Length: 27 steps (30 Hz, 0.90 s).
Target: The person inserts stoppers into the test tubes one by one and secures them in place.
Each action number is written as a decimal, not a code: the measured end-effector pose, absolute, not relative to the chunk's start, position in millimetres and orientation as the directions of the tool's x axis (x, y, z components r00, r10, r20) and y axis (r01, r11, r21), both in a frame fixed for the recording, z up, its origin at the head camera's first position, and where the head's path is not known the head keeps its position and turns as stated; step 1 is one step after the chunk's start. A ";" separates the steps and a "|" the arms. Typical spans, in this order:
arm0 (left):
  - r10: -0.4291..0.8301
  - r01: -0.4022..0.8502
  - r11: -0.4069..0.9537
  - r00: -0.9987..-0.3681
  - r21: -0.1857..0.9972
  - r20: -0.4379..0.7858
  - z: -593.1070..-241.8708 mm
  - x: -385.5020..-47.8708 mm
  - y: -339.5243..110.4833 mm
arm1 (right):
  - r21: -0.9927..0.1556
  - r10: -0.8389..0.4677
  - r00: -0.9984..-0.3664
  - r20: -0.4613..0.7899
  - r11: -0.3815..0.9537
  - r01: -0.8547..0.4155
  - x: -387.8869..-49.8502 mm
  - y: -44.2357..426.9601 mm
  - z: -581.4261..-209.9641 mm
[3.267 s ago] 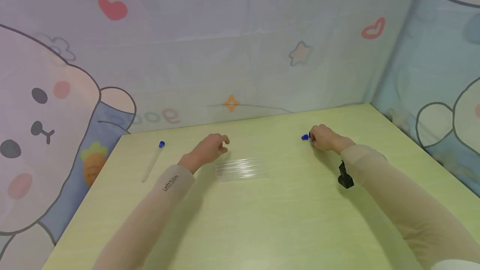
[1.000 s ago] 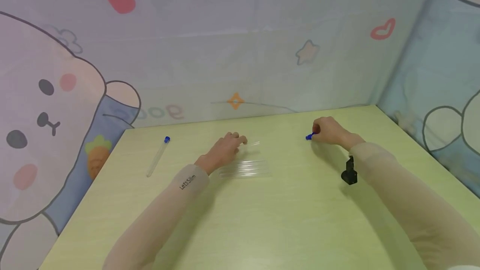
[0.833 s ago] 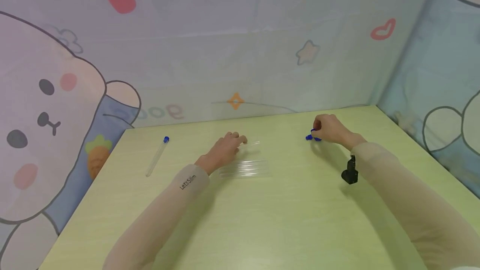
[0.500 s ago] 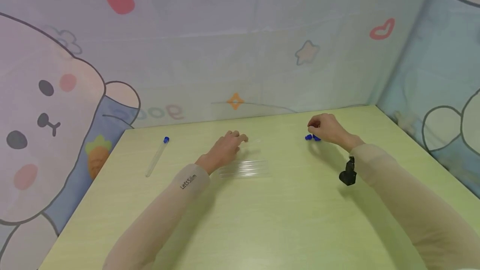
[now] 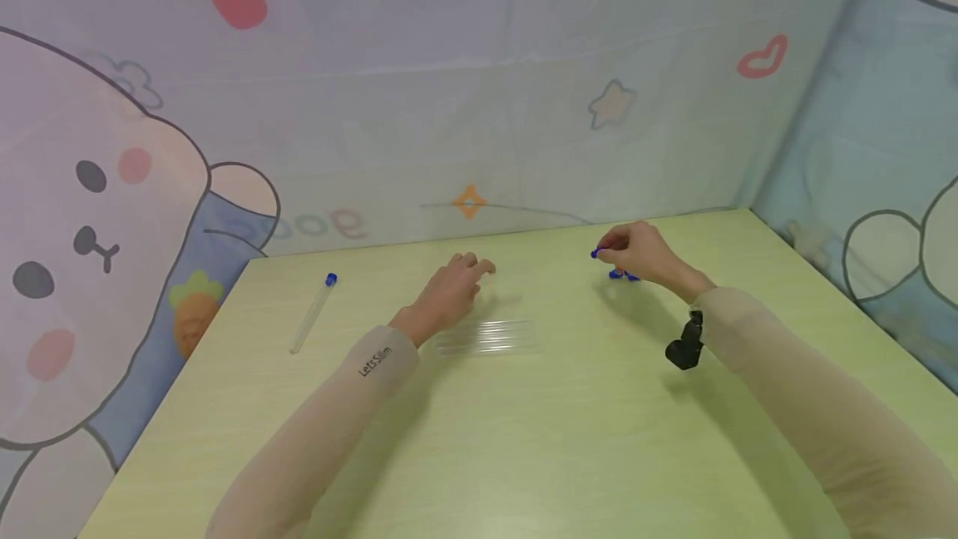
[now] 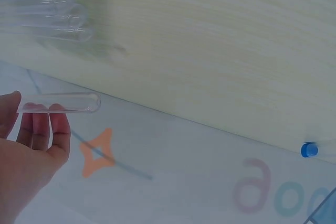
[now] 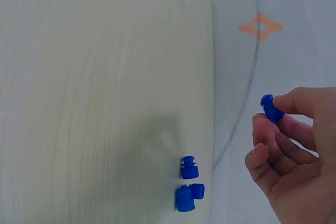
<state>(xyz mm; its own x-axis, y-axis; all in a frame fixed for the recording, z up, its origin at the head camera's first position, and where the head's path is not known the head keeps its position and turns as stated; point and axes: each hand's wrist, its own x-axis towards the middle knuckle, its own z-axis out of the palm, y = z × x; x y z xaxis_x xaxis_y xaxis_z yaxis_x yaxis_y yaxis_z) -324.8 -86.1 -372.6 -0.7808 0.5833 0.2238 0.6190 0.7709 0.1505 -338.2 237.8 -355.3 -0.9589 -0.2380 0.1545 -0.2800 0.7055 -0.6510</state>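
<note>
Pale desk [image 7: 115, 77], patterned cloth backdrop [image 7: 310, 40]. Right wrist view: right hand [image 7: 296, 169] pinches a blue cap [image 7: 272, 108]; spare caps [image 7: 185, 200] lie on desk. Left wrist: left hand [image 6: 31, 166] pinches a clear tube [image 6: 71, 102], rounded end outward. Advise light hold, fingers clear of tube mouth, cap gripped squarely. Head: row of tubes [image 5: 490, 338] nearer wearer than left hand. Left sleeve [image 5: 382, 356] print: apparently "LetsSlim"; backdrop lettering uncertain.

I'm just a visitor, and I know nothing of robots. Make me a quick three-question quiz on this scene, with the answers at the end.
1. What does the left hand hold?
2. True or false: the right hand pinches a blue cap.
3. Where is the capped tube? A) In the right hand B) Left of the left hand C) Right of the right hand

Key:
1. A clear tube
2. True
3. B
</note>
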 end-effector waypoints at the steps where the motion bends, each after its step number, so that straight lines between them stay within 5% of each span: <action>1: 0.584 0.620 0.770 -0.780 0.150 0.226 -372.7 -324.9 -86.2 | -0.663 -0.240 -0.959 0.149 0.696 -0.277 -338.0 236.5 -354.8; 27: 0.597 0.641 0.753 -0.761 0.153 0.254 -369.1 -327.5 -81.8 | -0.732 -0.356 -0.924 0.142 0.590 -0.340 -335.8 196.8 -342.7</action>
<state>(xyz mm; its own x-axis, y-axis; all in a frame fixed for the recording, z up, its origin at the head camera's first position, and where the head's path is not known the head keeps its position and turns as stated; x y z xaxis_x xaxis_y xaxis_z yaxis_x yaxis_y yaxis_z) -327.5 -81.8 -369.1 -0.7614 0.5967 0.2535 0.6406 0.7525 0.1527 -335.8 196.8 -342.7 -0.9238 -0.3555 0.1421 -0.3397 0.5901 -0.7324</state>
